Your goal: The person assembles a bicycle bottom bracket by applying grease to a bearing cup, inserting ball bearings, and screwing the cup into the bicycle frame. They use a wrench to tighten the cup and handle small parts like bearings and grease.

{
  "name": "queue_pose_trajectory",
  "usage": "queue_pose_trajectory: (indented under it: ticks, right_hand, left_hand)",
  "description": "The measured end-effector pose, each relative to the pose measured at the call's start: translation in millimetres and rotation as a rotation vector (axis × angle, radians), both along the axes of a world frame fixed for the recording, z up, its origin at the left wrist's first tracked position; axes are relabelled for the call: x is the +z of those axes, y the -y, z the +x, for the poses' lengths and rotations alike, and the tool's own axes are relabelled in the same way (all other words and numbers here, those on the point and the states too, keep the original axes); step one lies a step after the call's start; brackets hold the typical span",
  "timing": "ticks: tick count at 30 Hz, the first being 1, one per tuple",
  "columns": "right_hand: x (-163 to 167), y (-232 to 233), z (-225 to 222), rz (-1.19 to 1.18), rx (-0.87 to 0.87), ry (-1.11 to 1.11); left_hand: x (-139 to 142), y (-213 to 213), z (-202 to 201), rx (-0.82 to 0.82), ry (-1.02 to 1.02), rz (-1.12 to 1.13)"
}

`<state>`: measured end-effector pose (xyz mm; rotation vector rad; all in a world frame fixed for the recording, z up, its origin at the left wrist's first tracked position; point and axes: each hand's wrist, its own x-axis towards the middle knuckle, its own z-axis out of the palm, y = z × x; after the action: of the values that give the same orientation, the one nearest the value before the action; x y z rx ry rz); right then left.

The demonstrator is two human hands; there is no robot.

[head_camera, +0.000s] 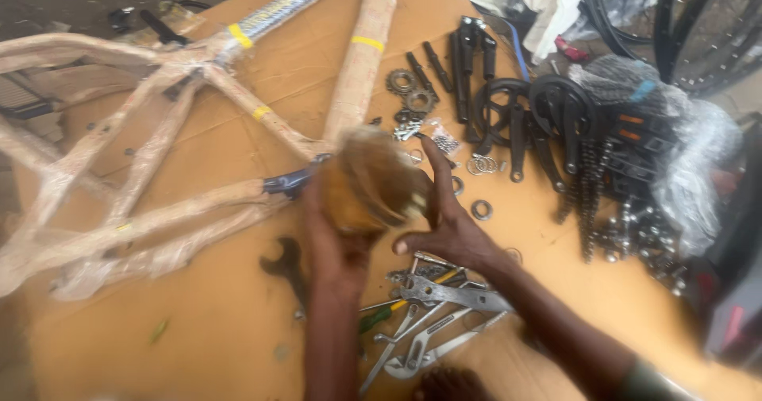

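The left hand (pixel 337 246) was wrapped from below around a blurred brown, roundish bundle (pixel 371 180), fingers closed on its lower side. The right hand (pixel 444 222) was spread open against the bundle's right side, forefinger pointing up, gripping nothing. The bundle was held just above the cardboard sheet (pixel 214 329) serving as a table, beside the junction of a bicycle frame (pixel 151 187) swathed in pale wrapping. Motion blur hid what the bundle was; it looked glossy, perhaps film-wrapped, so likely light and a bit slippery, best cupped underneath with a second hand steadying the side. Pliers and spanners (pixel 429 321) lay beneath the wrists, washers (pixel 481 209) just beyond, and black cranks (pixel 516 123) and chains (pixel 587 202) farther right.
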<state>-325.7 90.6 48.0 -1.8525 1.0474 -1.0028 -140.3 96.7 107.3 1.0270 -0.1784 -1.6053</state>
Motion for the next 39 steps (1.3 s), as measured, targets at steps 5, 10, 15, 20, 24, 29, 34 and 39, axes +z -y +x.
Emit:
queue_pose_trajectory:
  ticks: [5, 10, 15, 20, 24, 29, 34, 39]
  right_hand:
    - [-22, -9, -42, 0.286, -0.302, 0.479]
    - [-49, -34, -148, -0.016, -0.610, -0.176]
    - [-63, -57, -189, -0.175, -0.594, -0.514]
    - [-8, -46, -164, 0.006, -0.752, -0.985]
    - [22, -7, -130, -0.317, -0.406, -0.920]
    - [-32, 119, -93, -0.145, -0.104, -0.840]
    - [-109, 196, -68, 0.013, -0.181, -1.145]
    - [-86, 174, -62, -0.052, -0.362, -1.206]
  left_hand:
    - [-50, -2, -37, -0.341, 0.071, 0.025]
    - [-75, 4, -10, -0.014, 0.184, 0.032]
    - [-75, 2, 18, 0.182, 0.403, -0.050]
    - [-67, 9, 29, 0.286, 0.406, 0.047]
    - [-68, 9, 26, 0.295, 0.390, 0.042]
    - [-72, 6, 30, 0.278, 0.399, -0.004]
    - [-73, 4, 45, 0.330, 0.468, 0.001]
    - [-74, 3, 63, 0.198, 0.517, -0.088]
